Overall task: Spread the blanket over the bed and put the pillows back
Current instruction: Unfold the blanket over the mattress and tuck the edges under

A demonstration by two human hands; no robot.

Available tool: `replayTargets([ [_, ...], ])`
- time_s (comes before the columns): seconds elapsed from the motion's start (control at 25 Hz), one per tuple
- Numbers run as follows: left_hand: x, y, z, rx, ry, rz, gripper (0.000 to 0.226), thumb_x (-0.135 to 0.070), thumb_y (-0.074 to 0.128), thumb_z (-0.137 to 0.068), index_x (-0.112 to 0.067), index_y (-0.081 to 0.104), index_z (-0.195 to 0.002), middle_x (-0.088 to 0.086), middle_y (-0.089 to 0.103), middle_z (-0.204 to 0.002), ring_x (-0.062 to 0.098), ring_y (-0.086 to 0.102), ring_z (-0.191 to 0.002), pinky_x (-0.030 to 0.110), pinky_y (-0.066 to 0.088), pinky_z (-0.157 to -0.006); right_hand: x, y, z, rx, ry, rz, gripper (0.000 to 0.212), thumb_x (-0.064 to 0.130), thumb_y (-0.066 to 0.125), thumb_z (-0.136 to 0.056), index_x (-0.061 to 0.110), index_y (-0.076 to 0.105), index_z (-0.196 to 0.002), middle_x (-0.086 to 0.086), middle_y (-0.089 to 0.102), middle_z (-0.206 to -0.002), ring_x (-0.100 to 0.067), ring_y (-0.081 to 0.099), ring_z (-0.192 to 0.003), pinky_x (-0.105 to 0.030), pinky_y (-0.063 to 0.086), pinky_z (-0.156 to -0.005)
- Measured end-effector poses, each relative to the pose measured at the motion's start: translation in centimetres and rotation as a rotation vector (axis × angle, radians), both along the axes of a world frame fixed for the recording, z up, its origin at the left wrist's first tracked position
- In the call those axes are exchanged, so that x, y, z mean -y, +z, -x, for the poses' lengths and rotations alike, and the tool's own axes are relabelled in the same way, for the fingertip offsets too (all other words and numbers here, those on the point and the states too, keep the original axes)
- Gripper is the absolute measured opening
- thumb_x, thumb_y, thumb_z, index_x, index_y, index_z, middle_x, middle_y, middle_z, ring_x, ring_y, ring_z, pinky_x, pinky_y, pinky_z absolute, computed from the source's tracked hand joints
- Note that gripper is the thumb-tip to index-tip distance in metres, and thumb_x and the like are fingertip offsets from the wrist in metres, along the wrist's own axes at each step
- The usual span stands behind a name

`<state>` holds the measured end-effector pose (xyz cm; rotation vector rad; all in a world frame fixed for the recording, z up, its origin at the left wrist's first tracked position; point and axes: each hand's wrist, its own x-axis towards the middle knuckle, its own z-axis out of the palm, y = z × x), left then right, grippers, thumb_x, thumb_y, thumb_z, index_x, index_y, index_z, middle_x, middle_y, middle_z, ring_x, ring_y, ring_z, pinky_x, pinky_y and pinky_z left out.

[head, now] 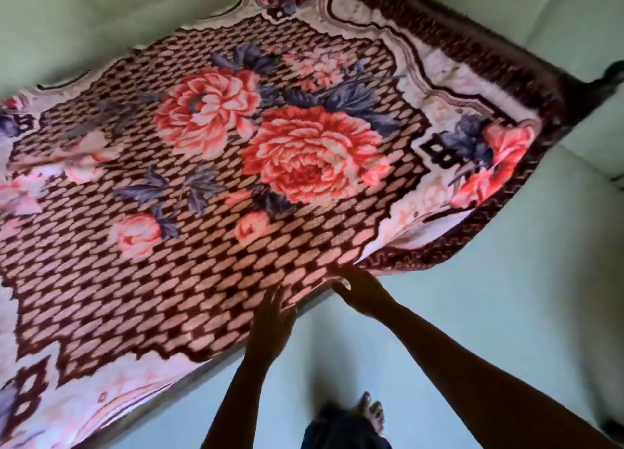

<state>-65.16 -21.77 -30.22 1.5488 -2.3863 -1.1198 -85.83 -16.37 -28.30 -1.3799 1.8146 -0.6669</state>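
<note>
A plush blanket (270,151) with big red flowers, a brown checker pattern and a dark fringed border lies spread across the bed and hides the mattress. Its right corner hangs lifted off the bed's edge. My left hand (270,317) lies on the blanket's near edge with its fingers stretched out. My right hand (358,290) reaches to the same edge a little further right, and its fingers curl under the fabric there. No pillows are in view.
Pale green floor (472,296) lies in front of the bed, and my bare foot (371,411) stands on it. Pale walls surround the bed at the back. A dark object (613,74) shows at the right edge.
</note>
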Motion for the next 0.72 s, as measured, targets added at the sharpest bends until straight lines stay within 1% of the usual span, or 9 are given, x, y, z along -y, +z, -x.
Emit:
replayTargets([
  [0.08, -1.5, 2.5, 3.3, -0.132, 0.025, -0.097, 0.081, -0.067, 0.032, -0.087, 0.002, 0.056, -0.122, 0.020, 0.057, -0.124, 0.026, 0.054, -0.115, 0.012, 0.035, -0.099, -2.0, 1.3, 3.8, 0.045, -0.106, -0.049, 0.037, 0.027, 0.048, -0.091, 0.007, 0.065, -0.116, -0.012, 0.063, -0.122, -0.025, 0.056, -0.115, -0.029, 0.038, -0.096],
  [0.16, -2.5, 4.2, 7.4, -0.233, 0.032, -0.125, 0.060, -0.052, 0.043, -0.089, -0.004, 0.056, -0.122, 0.014, 0.059, -0.121, 0.022, 0.055, -0.113, 0.002, 0.035, -0.091, -4.1, 2.3, 8.7, 0.078, -0.242, -0.094, 0.028, 0.017, 0.052, -0.095, 0.008, 0.064, -0.117, -0.011, 0.061, -0.125, -0.024, 0.054, -0.118, -0.025, 0.038, -0.096],
  [0.28, -2.0, 4.5, 15.2, -0.287, 0.049, -0.198, 0.044, -0.029, 0.049, -0.092, -0.001, 0.053, -0.125, 0.010, 0.055, -0.122, 0.017, 0.051, -0.111, -0.002, 0.034, -0.078, -5.7, 3.5, 16.8, 0.144, -0.449, -0.143, 0.028, 0.017, 0.047, -0.097, 0.013, 0.064, -0.118, -0.007, 0.062, -0.123, -0.017, 0.058, -0.101, -0.010, 0.041, -0.071],
  [0.32, -1.7, 4.4, 18.2, -0.295, 0.035, -0.228, 0.040, -0.026, 0.049, -0.094, -0.003, 0.053, -0.127, 0.007, 0.054, -0.123, 0.013, 0.049, -0.110, -0.001, 0.034, -0.078, -5.9, 3.5, 19.8, 0.144, -0.484, -0.150, 0.028, 0.017, 0.045, -0.098, 0.013, 0.064, -0.118, -0.006, 0.063, -0.120, -0.017, 0.057, -0.098, -0.011, 0.041, -0.069],
  [0.44, -0.4, 3.7, 27.3, -0.291, -0.068, -0.250, 0.043, -0.034, 0.048, -0.093, -0.012, 0.052, -0.129, 0.004, 0.053, -0.131, 0.011, 0.047, -0.118, 0.012, 0.033, -0.094, -6.0, 4.0, 27.0, 0.149, -0.592, -0.199, 0.022, 0.023, 0.046, -0.098, 0.025, 0.064, -0.110, -0.007, 0.065, -0.117, -0.018, 0.059, -0.100, -0.031, 0.045, -0.088],
  [0.48, 0.0, 3.8, 30.4, -0.270, -0.084, -0.269, 0.041, -0.031, 0.049, -0.094, -0.011, 0.053, -0.129, 0.005, 0.054, -0.131, 0.013, 0.049, -0.119, 0.012, 0.032, -0.095, -6.0, 4.2, 29.6, 0.142, -0.594, -0.230, 0.022, 0.024, 0.047, -0.097, 0.026, 0.064, -0.111, -0.007, 0.065, -0.119, -0.018, 0.059, -0.102, -0.033, 0.045, -0.092],
  [0.52, 0.4, 4.1, 33.6, -0.267, -0.089, -0.273, 0.038, -0.026, 0.050, -0.094, -0.008, 0.054, -0.127, 0.007, 0.056, -0.129, 0.015, 0.050, -0.119, 0.008, 0.031, -0.092, -5.9, 4.6, 32.3, 0.123, -0.565, -0.251, 0.024, 0.023, 0.048, -0.097, 0.022, 0.064, -0.115, -0.006, 0.064, -0.120, -0.017, 0.058, -0.102, -0.029, 0.043, -0.093],
  [0.6, 0.9, 5.3, 39.8, -0.272, -0.122, -0.270, 0.035, -0.020, 0.051, -0.094, -0.004, 0.056, -0.124, 0.011, 0.057, -0.126, 0.021, 0.052, -0.119, 0.002, 0.028, -0.089, -5.4, 5.5, 38.0, 0.082, -0.570, -0.272, 0.025, 0.021, 0.050, -0.096, 0.018, 0.064, -0.117, -0.001, 0.064, -0.117, -0.014, 0.059, -0.098, -0.024, 0.041, -0.090],
  [0.72, 0.9, 6.5, 47.1, -0.268, -0.199, -0.326, 0.040, -0.025, 0.046, -0.093, 0.000, 0.057, -0.122, 0.018, 0.055, -0.128, 0.028, 0.049, -0.122, 0.016, 0.028, -0.097, -5.2, 6.0, 44.9, 0.148, -0.664, -0.285, 0.020, 0.022, 0.051, -0.095, 0.026, 0.066, -0.108, 0.000, 0.067, -0.107, -0.019, 0.067, -0.094, -0.028, 0.048, -0.081],
])
